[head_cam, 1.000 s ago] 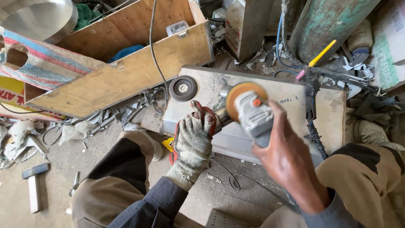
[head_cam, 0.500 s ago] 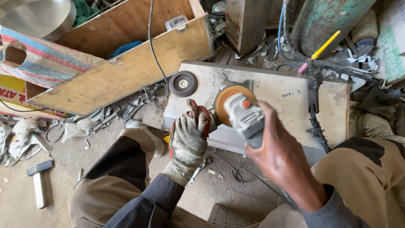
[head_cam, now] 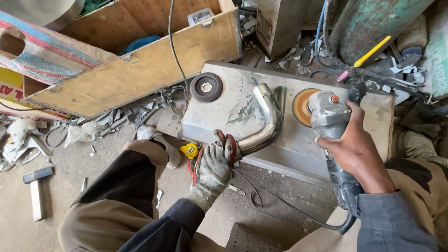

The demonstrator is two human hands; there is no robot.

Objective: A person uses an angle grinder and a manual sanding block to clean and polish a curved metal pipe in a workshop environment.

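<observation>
Gloved left hand (head_cam: 213, 163) of ours grips the curved shiny metal pipe (head_cam: 267, 122) lying on the scuffed grey metal counter (head_cam: 242, 100); bare right hand (head_cam: 355, 151) holds the grey angle grinder (head_cam: 332, 122), its orange disc just beside the pipe.

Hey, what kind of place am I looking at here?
Most likely a small metalworking or welding workshop. The right hand holds an angle grinder, the gloved left hand steadies a bent metal pipe on a steel slab, and a hammer lies on the dusty floor.
</observation>
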